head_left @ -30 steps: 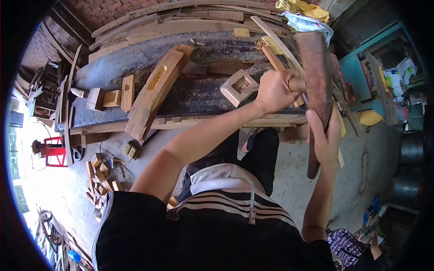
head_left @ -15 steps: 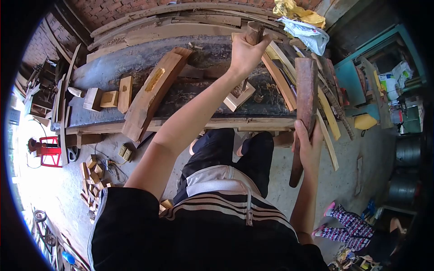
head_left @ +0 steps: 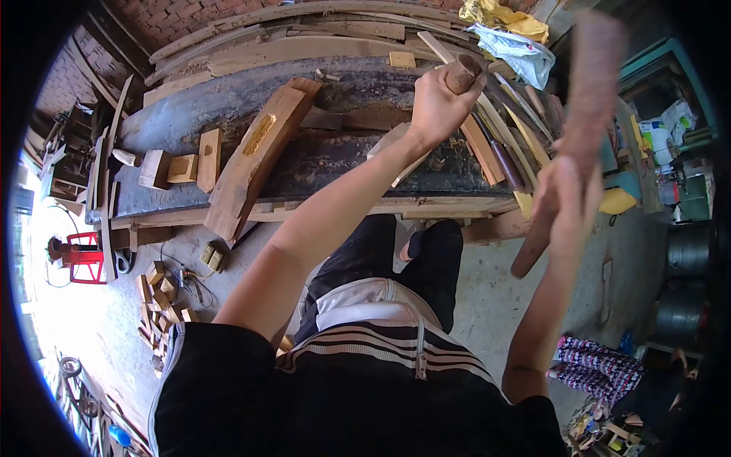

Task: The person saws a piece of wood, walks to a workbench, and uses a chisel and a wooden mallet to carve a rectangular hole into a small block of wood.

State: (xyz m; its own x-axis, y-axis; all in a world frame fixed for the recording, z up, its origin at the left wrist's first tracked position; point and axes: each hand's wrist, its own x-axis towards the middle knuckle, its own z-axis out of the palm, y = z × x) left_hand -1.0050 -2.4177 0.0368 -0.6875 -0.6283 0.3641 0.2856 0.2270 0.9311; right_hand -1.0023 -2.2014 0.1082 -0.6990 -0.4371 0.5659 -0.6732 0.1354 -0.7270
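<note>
- Has the left grip (head_left: 440, 109) closed in a fist around a thick round handle (head_left: 463, 75), pinched between thumb and curled fingers just below the end.
- Shows the handle's blunt end face toward the camera; seems to run, in long axis, steeply down toward the bench (head_left: 320, 161), with the lower part hidden behind the fist.
- Has the right grip (head_left: 567, 194) wrapped around a reddish-brown wooden club (head_left: 595, 84), blurred as if in motion.
- Places the club to the right of the left grip, apart from the handle, with the thick part slanting up and outward past the right grip and the narrow end pointing down and back toward the body.
- Puts the handle's end face to the left of the club's thick part, across a gap.
- Lies just below and beside the left wrist, on the bench: a pale squarish block (head_left: 388, 140), nearer to the left grip than to the right and partly covered by the forearm.
- Looks worn and rough along the club; looks brown and battered on the handle's end.
- Runs farther left to a long angled beam (head_left: 236, 183) with a pale rough-cut slot, then to three small wooden blocks (head_left: 183, 168) in a row.
</note>
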